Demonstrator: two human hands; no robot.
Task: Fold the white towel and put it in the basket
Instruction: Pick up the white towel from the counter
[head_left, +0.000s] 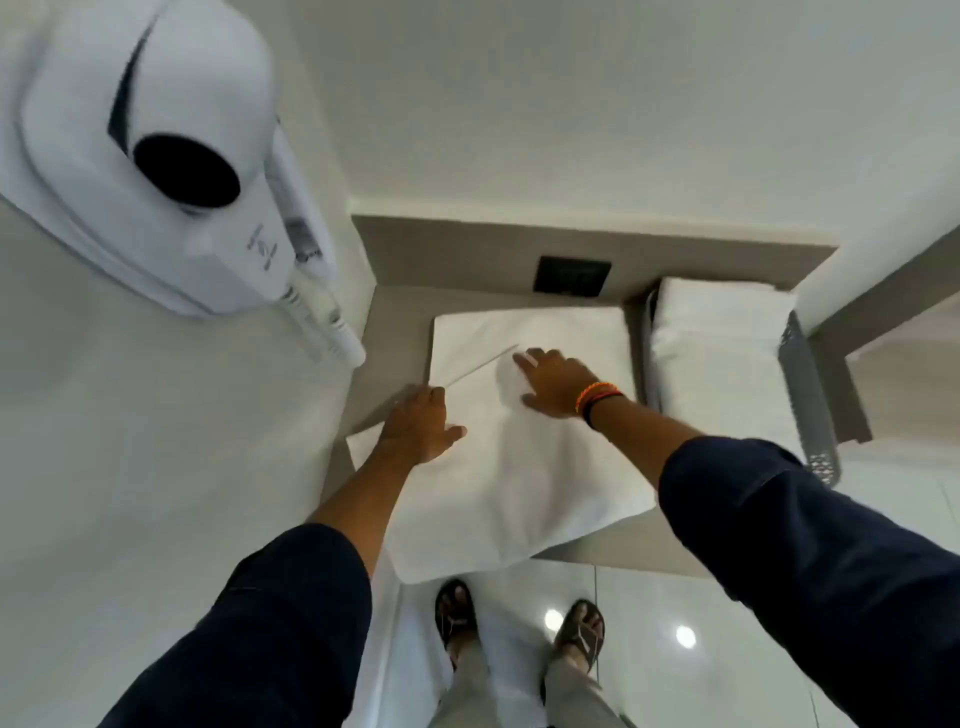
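Where the pale walls meet in a corner, a grey-brown stone worktop (400, 322) carries the soft white cloth towel (519, 457), partly folded. Left hand (418, 428) and right hand (558, 384) press it, fingers spread flat. Just beside stands a grey perforated plastic basket (808, 395) holding folded white towels (719, 353).

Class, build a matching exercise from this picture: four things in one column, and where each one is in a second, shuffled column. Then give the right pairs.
Things:
1. white towel
2. basket
3. hair dryer
4. bracelets

Places:
A. mounted on the wall at the left
B. spread on the counter under both hands
C. on the right wrist
D. at the right end of the counter, holding folded towels

Pairs: 1-B, 2-D, 3-A, 4-C
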